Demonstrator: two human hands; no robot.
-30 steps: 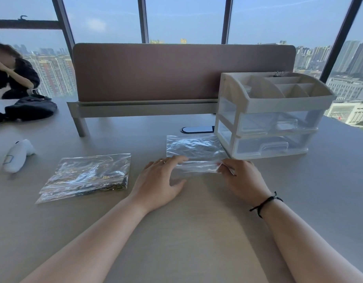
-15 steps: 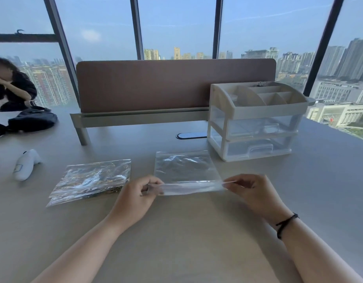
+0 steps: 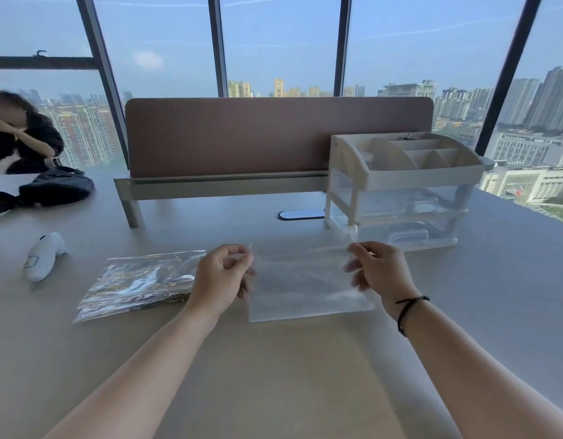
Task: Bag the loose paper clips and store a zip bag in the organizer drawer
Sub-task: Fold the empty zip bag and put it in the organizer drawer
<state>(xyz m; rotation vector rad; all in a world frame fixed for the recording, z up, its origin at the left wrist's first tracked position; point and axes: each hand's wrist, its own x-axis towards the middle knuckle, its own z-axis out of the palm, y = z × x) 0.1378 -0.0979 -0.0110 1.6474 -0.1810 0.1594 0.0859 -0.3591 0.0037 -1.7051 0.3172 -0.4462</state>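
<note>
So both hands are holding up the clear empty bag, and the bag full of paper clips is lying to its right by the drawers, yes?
Not quite. The head view shows the left hand and right hand pinching the empty bag, but the bag of paper clips lies to its left; the organizer drawers stand on the right.

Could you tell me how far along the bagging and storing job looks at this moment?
Some clips already sit in the bags on the table. In hand: the left hand and right hand pinch the top corners of an empty-looking zip bag. Still left: storing a bag; both drawers of the organizer are shut.
</note>
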